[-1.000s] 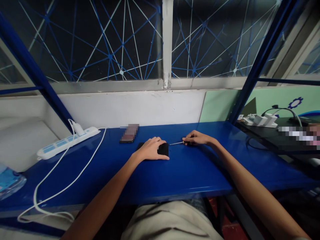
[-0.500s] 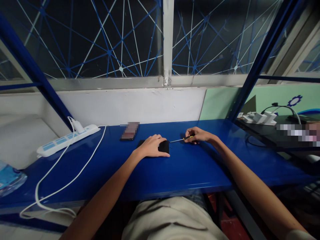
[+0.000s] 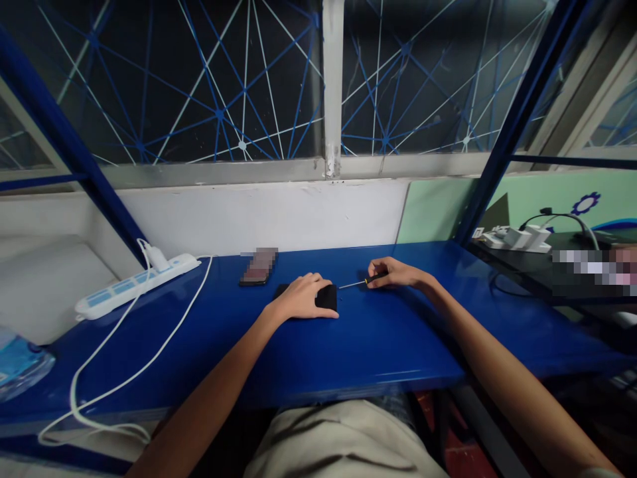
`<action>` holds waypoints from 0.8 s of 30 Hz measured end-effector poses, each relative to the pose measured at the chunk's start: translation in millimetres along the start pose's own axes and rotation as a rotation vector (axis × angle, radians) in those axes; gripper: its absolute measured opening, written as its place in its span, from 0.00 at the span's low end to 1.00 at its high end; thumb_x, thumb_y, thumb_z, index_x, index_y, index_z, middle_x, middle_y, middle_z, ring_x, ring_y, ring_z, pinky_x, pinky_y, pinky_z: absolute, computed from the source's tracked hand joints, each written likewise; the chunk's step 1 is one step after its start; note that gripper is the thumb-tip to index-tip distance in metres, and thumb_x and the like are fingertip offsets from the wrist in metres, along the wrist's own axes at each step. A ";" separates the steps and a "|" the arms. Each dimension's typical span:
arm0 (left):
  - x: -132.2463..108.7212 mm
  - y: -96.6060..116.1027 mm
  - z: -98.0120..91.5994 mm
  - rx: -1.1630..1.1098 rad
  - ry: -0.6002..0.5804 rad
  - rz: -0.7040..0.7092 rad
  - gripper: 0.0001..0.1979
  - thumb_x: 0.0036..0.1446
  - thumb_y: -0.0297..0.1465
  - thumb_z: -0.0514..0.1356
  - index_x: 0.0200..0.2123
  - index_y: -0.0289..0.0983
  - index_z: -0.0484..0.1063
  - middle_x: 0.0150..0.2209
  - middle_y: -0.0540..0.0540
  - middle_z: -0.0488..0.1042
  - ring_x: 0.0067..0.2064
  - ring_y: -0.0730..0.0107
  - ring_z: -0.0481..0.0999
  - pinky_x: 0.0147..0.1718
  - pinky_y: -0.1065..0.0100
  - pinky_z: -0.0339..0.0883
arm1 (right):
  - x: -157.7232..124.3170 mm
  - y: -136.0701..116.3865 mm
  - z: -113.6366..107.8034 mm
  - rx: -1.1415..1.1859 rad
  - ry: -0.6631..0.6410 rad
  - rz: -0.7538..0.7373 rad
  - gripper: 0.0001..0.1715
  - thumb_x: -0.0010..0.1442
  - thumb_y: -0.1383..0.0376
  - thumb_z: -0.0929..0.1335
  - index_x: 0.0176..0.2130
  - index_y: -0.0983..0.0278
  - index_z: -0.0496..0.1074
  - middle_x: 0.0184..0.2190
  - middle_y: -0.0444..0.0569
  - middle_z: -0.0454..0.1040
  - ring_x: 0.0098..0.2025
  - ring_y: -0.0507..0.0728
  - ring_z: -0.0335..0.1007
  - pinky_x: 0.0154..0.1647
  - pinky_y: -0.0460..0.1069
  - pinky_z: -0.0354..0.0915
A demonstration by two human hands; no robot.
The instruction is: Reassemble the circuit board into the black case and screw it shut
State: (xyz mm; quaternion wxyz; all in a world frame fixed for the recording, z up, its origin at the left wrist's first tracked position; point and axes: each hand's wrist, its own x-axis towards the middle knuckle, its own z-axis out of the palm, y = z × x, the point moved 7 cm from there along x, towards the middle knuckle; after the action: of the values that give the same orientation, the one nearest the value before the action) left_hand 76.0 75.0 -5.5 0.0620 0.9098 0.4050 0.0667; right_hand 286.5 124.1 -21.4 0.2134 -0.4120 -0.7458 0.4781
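Observation:
My left hand [image 3: 303, 298] lies over a flat black rectangular object [image 3: 326, 299] on the blue table [image 3: 378, 338], thumb along its near edge and fingers along its far edge. Most of that object is covered by the palm, and its exact kind does not show. In my right hand [image 3: 391, 273] is a screwdriver [image 3: 354, 285] with a black and yellow handle, gripped between thumb and fingers. Its thin metal shaft points left, with the tip close to the right end of the black object. A tiny dark speck lies on the table near that end.
Behind my left hand lies a phone [image 3: 257, 268], partly blurred out. A white power strip [image 3: 139, 285] with a looping white cable [image 3: 182, 325] is at the left, near a blue plastic packet [image 3: 22, 365]. White plugs [image 3: 530, 238] sit on a black surface at the right.
The right hand has turned slightly, so less yellow of the screwdriver handle shows. The left hand keeps its hold, and the whole view has shifted a little.

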 end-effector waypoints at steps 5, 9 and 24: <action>-0.2 -0.7 0.7 -0.003 -0.001 -0.002 0.44 0.47 0.63 0.55 0.60 0.41 0.63 0.53 0.38 0.68 0.51 0.48 0.68 0.44 0.58 0.62 | -0.7 1.1 0.5 -0.036 -0.052 0.004 0.22 0.48 0.51 0.74 0.30 0.66 0.70 0.21 0.43 0.69 0.18 0.47 0.59 0.17 0.45 0.51; -0.2 -0.4 0.0 -0.001 0.006 -0.005 0.44 0.47 0.63 0.56 0.60 0.41 0.63 0.53 0.39 0.68 0.51 0.48 0.68 0.45 0.57 0.62 | 0.5 3.3 1.9 -0.097 -0.055 0.018 0.26 0.53 0.46 0.70 0.29 0.67 0.73 0.20 0.44 0.68 0.18 0.47 0.56 0.18 0.45 0.49; 0.4 -2.1 2.4 -0.053 0.090 0.035 0.40 0.47 0.61 0.59 0.57 0.42 0.66 0.52 0.40 0.69 0.50 0.50 0.69 0.47 0.56 0.61 | 4.2 7.0 7.0 -0.099 0.017 -0.100 0.23 0.50 0.49 0.73 0.28 0.65 0.68 0.20 0.39 0.63 0.20 0.47 0.53 0.21 0.45 0.51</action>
State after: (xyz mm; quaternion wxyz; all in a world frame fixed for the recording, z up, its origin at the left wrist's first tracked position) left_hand 75.2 76.5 -8.1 0.0663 0.9108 0.3897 0.1194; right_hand 282.0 125.2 -31.1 0.2228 -0.3886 -0.7861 0.4259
